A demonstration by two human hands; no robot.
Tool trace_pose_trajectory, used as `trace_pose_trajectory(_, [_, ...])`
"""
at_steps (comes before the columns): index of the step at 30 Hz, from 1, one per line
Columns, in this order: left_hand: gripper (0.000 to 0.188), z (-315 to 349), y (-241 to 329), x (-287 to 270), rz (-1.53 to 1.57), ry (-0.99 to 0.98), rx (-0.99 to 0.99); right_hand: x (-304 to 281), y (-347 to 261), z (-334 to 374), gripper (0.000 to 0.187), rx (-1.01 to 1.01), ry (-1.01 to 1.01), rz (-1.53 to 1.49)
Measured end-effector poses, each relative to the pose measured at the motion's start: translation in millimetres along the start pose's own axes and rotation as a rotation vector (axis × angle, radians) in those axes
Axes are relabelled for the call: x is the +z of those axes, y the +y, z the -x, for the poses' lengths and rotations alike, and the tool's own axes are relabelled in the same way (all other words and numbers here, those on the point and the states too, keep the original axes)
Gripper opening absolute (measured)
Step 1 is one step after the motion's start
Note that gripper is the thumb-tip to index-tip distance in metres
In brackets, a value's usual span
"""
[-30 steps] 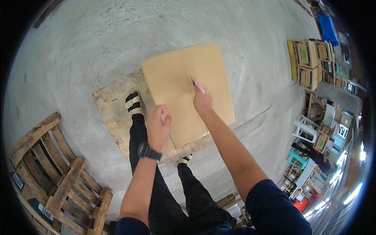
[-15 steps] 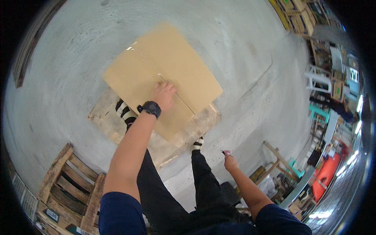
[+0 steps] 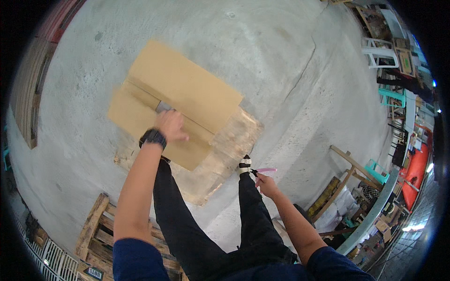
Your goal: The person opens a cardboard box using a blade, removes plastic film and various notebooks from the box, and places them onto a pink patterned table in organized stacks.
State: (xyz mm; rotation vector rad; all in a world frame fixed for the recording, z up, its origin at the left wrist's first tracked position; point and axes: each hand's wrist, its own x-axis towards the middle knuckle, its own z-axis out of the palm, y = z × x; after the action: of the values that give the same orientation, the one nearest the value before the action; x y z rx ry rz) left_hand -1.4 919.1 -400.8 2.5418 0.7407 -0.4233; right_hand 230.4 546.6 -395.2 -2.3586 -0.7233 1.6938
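Note:
A large brown cardboard box (image 3: 187, 84) rests on a low wooden board platform (image 3: 243, 136) between and beyond my feet. Its top seam is parted, and a small grey patch (image 3: 163, 107) shows in the gap. My left hand (image 3: 170, 124), with a black watch at the wrist, is at the seam. Its fingers curl over the edge of the near flap (image 3: 187, 152), thumb out to the right; hand and flap are slightly blurred. Beside my right shoe, my right hand (image 3: 268, 186) grips a pink-and-black hand tool (image 3: 267, 170), its exact kind unclear.
Wooden pallets (image 3: 96, 229) lie at the lower left, and stacked timber (image 3: 28, 89) stands at the far left. On the right are a wooden frame (image 3: 335, 187), a white stool (image 3: 379, 52), teal stools (image 3: 391, 97) and a cluttered bench (image 3: 370, 225). Grey concrete floor (image 3: 281, 70) surrounds the box.
The box's seam, closed before, is now parted, with the near flap shifted. My left hand has moved left and slightly down. My right hand has turned, bringing the tool into fuller view.

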Motion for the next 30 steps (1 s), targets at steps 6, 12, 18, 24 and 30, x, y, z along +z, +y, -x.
trace_pose_trajectory(6, [0.047, 166.3, 29.9, 20.9, 0.077, -0.263, -0.17, 9.3, -5.8, -9.7, 0.035, 0.008, 0.036, -0.264])
trace_pose_trajectory(12, [0.041, 140.8, -17.0, 108.2, 0.146, -0.6, -0.493, 42.7, -87.4, -60.0, 0.033, -0.314, 0.022, -0.388])
trace_pose_trajectory(18, [0.022, -50.8, 71.3, 69.3, 1.655, 0.234, -0.901, 28.3, -107.4, -94.6, 0.035, -0.064, -0.025, -0.65])
trace_pose_trajectory(24, [0.021, -51.2, 74.4, 84.2, 2.015, 0.457, -1.118, 28.0, -131.1, -90.9, 0.032, 0.034, -0.098, -0.648])
trace_pose_trajectory(30, [0.027, -51.6, 77.2, 87.5, 1.539, 0.586, -1.016, 48.2, -145.9, -91.6, 0.028, 0.092, -0.136, -0.773])
